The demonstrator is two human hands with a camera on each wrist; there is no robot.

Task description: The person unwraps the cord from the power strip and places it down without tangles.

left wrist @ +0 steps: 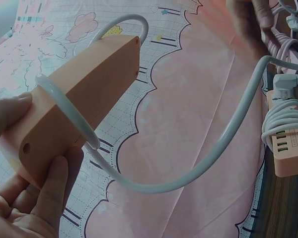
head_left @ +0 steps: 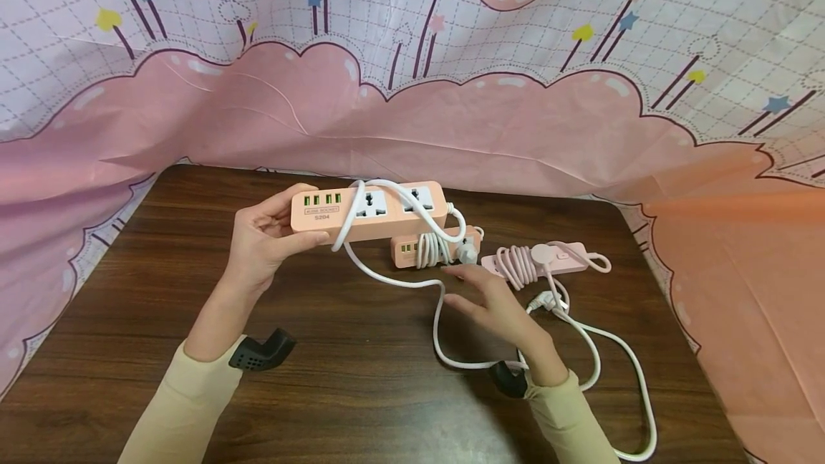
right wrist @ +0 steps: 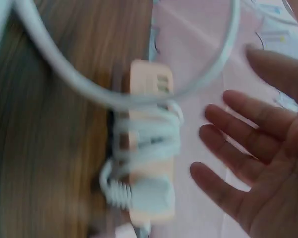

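Observation:
My left hand (head_left: 254, 245) grips one end of a peach power strip (head_left: 393, 208), thumb along its near side, and holds it raised above the table. A white cord (head_left: 393, 280) loops round this strip, then hangs down and runs right across the table. In the left wrist view the strip's underside faces the camera, with fingers and thumb closed round its end. The right hand (head_left: 493, 303) hovers right of the hanging cord, fingers spread and relaxed, with nothing in it. The cord's white plug (head_left: 548, 301) lies on the table beyond the right hand.
A second peach power strip (head_left: 404, 258), its cord wound round it, lies at the back. To its right is a pink power strip (head_left: 570, 253), also wound with its cord. The dark wooden table (head_left: 335, 392) is backed by a pink patterned cloth (head_left: 451, 127).

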